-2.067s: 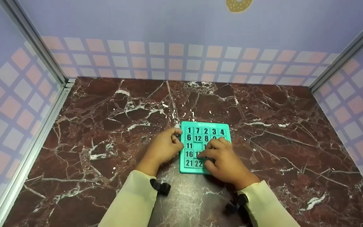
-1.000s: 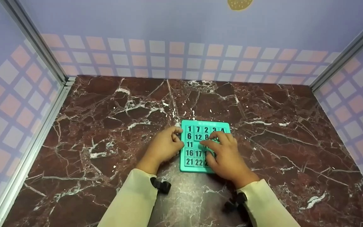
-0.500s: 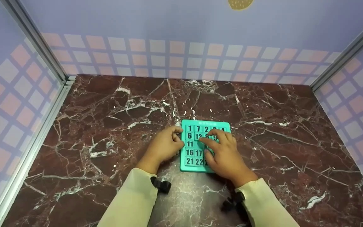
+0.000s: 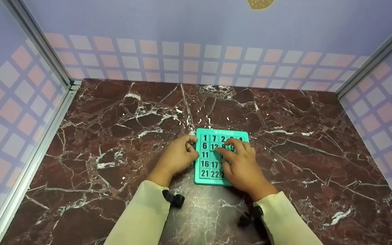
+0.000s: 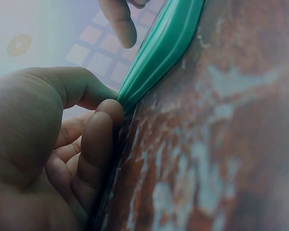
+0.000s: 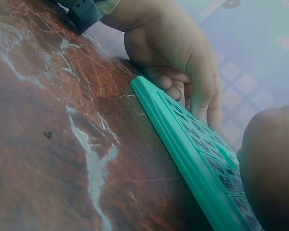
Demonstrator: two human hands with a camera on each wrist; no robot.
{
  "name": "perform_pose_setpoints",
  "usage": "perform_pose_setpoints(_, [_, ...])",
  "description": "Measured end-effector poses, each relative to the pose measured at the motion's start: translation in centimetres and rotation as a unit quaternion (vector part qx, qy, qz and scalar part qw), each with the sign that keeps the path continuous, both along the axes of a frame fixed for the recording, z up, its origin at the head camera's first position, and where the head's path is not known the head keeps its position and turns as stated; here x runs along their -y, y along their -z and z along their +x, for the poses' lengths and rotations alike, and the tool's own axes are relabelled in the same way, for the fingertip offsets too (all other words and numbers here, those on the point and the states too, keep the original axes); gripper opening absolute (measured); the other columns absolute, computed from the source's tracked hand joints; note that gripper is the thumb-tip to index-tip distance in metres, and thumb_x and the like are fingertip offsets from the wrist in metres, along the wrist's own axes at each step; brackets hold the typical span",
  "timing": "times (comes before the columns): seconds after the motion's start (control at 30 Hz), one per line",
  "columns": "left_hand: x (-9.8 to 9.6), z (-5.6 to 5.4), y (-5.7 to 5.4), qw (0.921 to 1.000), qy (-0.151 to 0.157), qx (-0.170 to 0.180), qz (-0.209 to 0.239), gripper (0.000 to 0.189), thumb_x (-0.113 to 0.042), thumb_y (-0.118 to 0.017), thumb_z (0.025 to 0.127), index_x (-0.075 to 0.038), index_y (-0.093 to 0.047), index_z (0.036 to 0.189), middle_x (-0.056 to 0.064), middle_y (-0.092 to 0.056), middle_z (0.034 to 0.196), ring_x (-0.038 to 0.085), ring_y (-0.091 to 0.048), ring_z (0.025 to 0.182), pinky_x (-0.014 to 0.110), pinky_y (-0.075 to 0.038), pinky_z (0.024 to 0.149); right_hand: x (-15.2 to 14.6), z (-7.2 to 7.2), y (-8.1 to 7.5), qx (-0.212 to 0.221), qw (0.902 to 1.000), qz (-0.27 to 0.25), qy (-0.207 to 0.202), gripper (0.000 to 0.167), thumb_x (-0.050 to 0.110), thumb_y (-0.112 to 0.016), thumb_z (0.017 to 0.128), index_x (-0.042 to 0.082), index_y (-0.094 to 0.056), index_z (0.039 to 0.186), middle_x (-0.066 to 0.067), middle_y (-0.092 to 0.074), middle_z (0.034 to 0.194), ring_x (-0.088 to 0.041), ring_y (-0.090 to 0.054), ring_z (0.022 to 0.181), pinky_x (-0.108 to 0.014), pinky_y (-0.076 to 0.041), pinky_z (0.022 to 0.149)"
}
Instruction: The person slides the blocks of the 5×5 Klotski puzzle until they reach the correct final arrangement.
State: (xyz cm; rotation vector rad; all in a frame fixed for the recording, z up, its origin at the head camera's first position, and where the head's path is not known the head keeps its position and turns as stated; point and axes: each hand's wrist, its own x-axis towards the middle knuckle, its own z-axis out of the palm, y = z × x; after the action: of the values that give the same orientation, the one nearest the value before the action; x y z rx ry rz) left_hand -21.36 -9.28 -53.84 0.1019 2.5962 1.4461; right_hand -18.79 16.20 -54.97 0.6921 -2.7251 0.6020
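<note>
A turquoise number slide puzzle (image 4: 223, 132) lies flat on the marble-patterned table, with black numbers on its tiles. One square gap shows in its third row, below the 12 tile (image 4: 211, 147). My left hand (image 4: 176, 159) holds the puzzle's left edge with thumb and fingertips; the left wrist view shows the fingertips close at the green rim (image 5: 166, 48). Over the puzzle's right half, my right hand (image 4: 245, 166) has its index fingertip on the lower part of the 12 tile. That hand hides several tiles at the right. In the right wrist view, part of it (image 6: 274, 163) looms beside the tiles.
The dark red marbled table (image 4: 141, 129) stretches around the puzzle. Purple panels with pink and white squares (image 4: 191, 63) stand behind and at both sides. Black wrist straps (image 4: 174, 199) sit at both cuffs.
My right index finger has moved from the 17 tile up across the gap to the 12 tile. My left hand stays at the puzzle's left edge. The gap is in the same place.
</note>
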Motion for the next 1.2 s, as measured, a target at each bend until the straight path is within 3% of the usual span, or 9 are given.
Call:
perform_pose_setpoints(0.43, [-0.03, 0.13, -0.17, 1.0000, -0.004, -0.002, 0.000, 0.051, -0.013, -0.072, 0.091, -0.014, -0.071, 0.142, -0.003, -0.070, 0.087, 0.013, -0.061, 0.072, 0.031, -0.051, 0.070, 0.08, 0.01, -0.24, 0.019, 0.9998, 0.008, 0.005, 0.046, 0.013, -0.065, 0.098, 0.025, -0.080, 0.140, -0.008, -0.062, 0.148, -0.039, -0.053, 0.133, -0.059, -0.039, 0.111])
perform_pose_setpoints(1.2, [-0.10, 0.02, -0.22, 0.9999, -0.004, -0.010, -0.010, 0.054, -0.014, -0.073, 0.090, -0.014, -0.071, 0.143, -0.006, -0.070, 0.087, 0.011, -0.061, 0.074, 0.032, -0.052, 0.074, -0.04, 0.00, -0.12, 0.008, 1.0000, 0.002, -0.002, 0.042, 0.011, -0.064, 0.098, 0.025, -0.083, 0.132, -0.005, -0.064, 0.142, -0.036, -0.055, 0.128, -0.057, -0.040, 0.104])
